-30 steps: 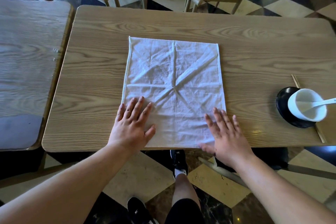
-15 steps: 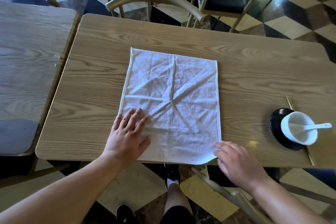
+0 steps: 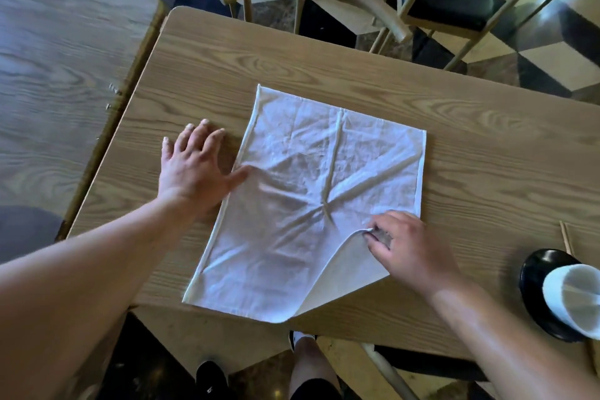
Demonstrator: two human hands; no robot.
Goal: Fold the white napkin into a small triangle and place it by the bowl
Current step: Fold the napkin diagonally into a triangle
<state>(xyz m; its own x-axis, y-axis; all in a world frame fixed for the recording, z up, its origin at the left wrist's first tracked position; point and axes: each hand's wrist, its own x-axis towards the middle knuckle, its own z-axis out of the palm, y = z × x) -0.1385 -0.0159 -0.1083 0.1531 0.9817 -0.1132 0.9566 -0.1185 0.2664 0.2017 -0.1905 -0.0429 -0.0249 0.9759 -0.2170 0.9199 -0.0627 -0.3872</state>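
I see white napkin [image 3: 311,204] lying spread on wooden table [image 3: 454,146], near-right corner lifted and turned inward. Right hand [image 3: 406,250] pinches that corner. Left hand [image 3: 194,162] flat, fingers spread, thumb touching napkin's left edge. Bowl [image 3: 574,299] on black saucer [image 3: 535,282], far right.
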